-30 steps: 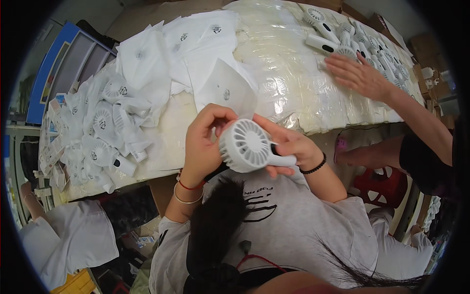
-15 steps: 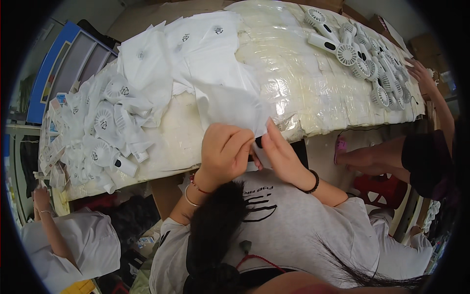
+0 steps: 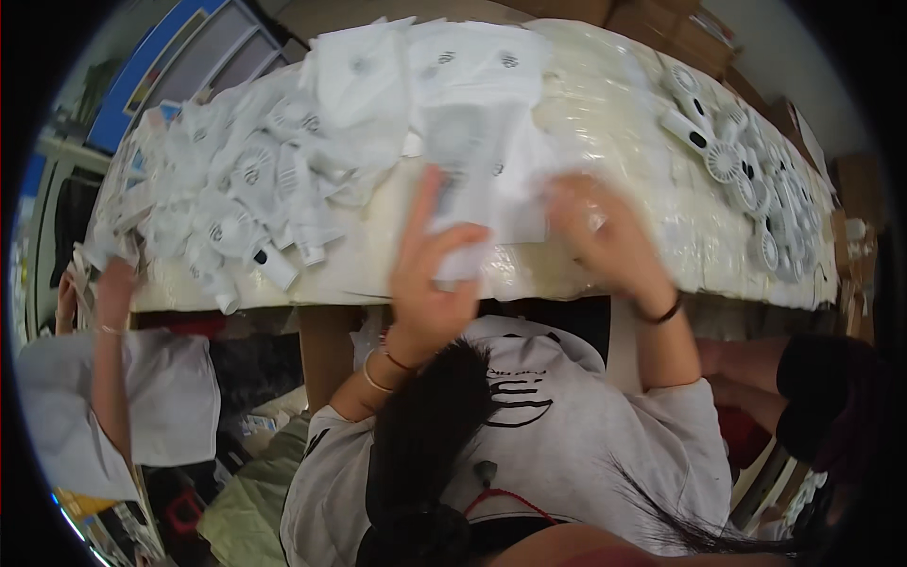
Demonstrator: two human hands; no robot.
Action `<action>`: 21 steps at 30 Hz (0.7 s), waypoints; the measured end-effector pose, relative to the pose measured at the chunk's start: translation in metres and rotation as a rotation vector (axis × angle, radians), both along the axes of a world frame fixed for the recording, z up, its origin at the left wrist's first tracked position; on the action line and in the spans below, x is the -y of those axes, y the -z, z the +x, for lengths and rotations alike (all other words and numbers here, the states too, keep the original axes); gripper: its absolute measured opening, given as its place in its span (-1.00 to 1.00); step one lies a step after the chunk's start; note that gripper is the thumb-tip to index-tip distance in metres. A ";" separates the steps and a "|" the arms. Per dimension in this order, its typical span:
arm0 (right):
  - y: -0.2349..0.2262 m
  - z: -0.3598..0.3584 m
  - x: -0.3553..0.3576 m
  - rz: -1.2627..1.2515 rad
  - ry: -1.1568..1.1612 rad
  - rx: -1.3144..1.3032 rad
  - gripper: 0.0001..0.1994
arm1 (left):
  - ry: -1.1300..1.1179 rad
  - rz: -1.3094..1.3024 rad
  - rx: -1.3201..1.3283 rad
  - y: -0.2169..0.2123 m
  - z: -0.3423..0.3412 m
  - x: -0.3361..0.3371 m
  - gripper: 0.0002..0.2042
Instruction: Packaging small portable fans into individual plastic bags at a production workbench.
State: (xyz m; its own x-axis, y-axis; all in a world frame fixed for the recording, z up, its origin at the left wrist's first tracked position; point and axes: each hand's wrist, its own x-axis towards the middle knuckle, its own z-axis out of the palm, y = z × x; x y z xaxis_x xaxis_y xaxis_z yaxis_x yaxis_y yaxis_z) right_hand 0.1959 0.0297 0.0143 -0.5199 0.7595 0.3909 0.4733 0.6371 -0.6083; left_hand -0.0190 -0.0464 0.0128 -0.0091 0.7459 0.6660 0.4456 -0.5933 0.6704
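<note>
**Both hands on a bagged fan at the near edge of the wrapped table**

A long table (image 3: 614, 170) covered in pale, glossy plastic sheeting runs across the view. Toward its left end lies a loose heap of white handheld fans in clear bags (image 3: 255, 189). At its far right end sits a cluster of unbagged white fans (image 3: 746, 170). Beyond the table's left end stands a blue-framed shelf unit (image 3: 161, 66), and brown cardboard boxes (image 3: 661, 19) sit behind its far edge. Below the table's left end another person's arm (image 3: 109, 350) reaches up to the table edge; a dark sleeve (image 3: 822, 397) shows below its right end.

The left hand (image 3: 430, 274) is raised at the table's near edge, fingers spread and extended upward, lying against a white fan in a clear bag (image 3: 472, 161) that rests near the middle of the table. The grip looks loose rather than clamped; motion blur hides whether the thumb closes behind the bag. Two thin bangles circle the wrist.

The right hand (image 3: 605, 236) is just right of the bag, palm down with fingers forward and slightly apart, touching the bag's right edge. It is badly blurred, so I cannot tell whether it grips. A dark band sits on that wrist.

Both forearms rise from the lower edge, elbows bent, over a grey shirt.
</note>
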 end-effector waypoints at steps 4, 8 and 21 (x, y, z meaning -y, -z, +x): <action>-0.027 0.080 -0.083 0.413 0.677 0.530 -0.39 | -0.695 0.192 -0.049 -0.021 -0.109 0.022 -0.72; -0.023 0.124 -0.111 0.381 0.623 0.766 -0.46 | -1.115 0.203 -0.070 -0.035 -0.245 0.036 -0.68; -0.002 0.093 -0.050 -0.126 0.629 -0.610 -0.56 | -1.029 0.049 -0.531 0.001 -0.266 -0.019 -0.74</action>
